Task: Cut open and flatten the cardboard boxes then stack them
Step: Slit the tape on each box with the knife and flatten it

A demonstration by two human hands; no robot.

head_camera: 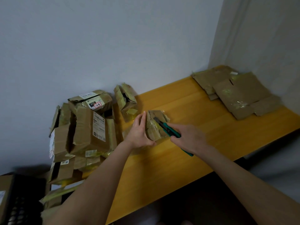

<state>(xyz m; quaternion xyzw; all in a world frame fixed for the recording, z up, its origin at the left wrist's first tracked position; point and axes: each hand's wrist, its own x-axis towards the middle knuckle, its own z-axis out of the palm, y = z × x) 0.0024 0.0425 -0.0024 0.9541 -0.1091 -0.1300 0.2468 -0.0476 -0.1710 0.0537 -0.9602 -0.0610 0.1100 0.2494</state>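
Observation:
A small taped cardboard box sits on the yellow wooden table near its middle. My left hand grips the box's left side, fingers up along its edge and thumb under its near corner. My right hand holds a green utility knife, whose blade tip rests on the box's top at a torn seam. At the far right corner of the table lies a stack of flattened boxes.
A pile of several unflattened taped boxes with shipping labels crowds the table's left end against the wall. One small torn box stands just behind the box in hand. A dark object sits at the lower left.

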